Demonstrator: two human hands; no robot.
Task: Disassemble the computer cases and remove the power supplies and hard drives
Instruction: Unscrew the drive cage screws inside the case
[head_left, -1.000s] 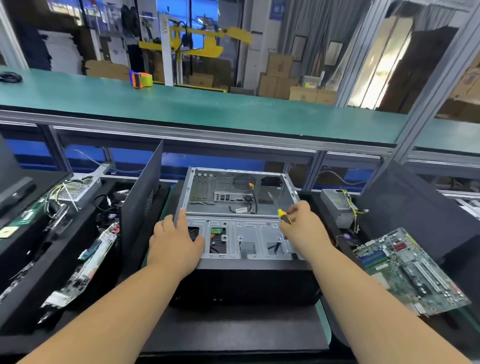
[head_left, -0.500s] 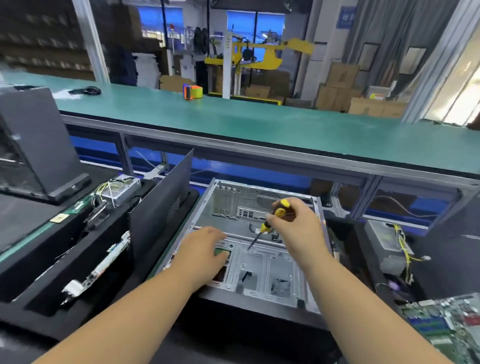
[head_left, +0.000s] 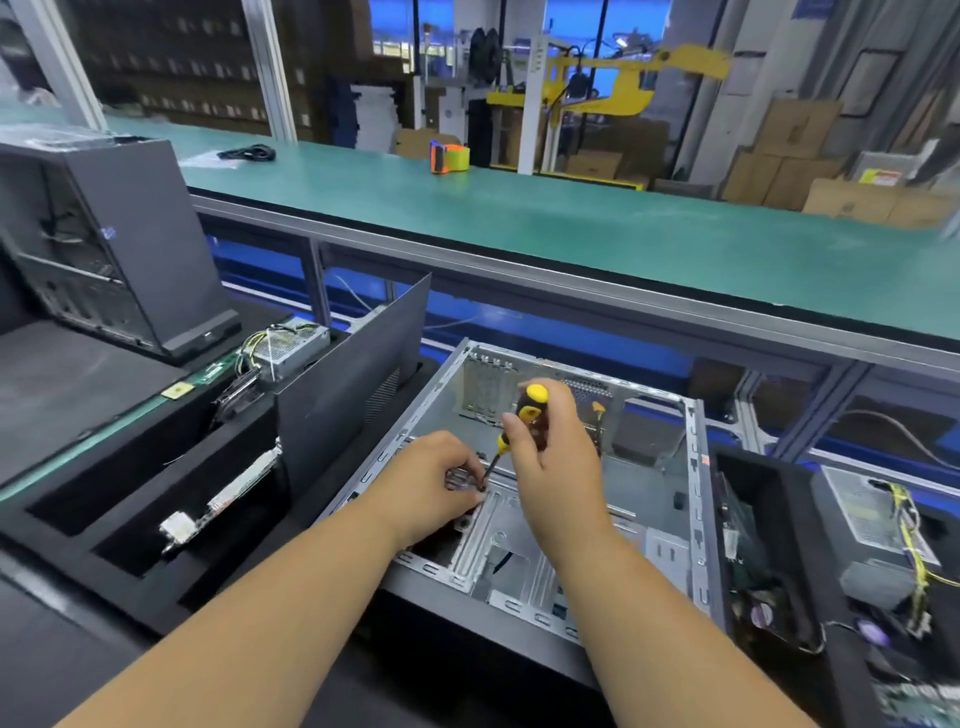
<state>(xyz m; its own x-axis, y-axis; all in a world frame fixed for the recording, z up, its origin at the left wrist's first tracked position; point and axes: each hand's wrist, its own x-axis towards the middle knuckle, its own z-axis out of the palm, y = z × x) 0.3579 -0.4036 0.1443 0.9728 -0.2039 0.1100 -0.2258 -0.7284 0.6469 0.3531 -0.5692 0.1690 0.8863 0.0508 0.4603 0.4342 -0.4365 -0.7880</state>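
An open grey computer case (head_left: 693, 499) lies on its side in front of me, its inside nearly bare. My right hand (head_left: 556, 462) grips a screwdriver (head_left: 527, 410) with a yellow and dark handle, nearly upright, tip down at the drive bracket near the case's left wall. My left hand (head_left: 439, 486) rests on that bracket with its fingers curled at the screwdriver tip; what they hold is hidden. One power supply (head_left: 878, 525) with yellow wires sits at the right. Another power supply (head_left: 291, 345) lies at the left.
A dark side panel (head_left: 353, 364) stands upright left of the case. Black foam trays (head_left: 130, 499) at the left hold circuit boards. Another dark case (head_left: 119, 239) stands at far left. A green conveyor belt (head_left: 571, 218) runs behind, with a tape dispenser (head_left: 449, 156) on it.
My view has swung left and closer. My right hand has tilted the screwdriver up to nearly vertical, and my left hand's fingers have closed in at its tip on the bracket.
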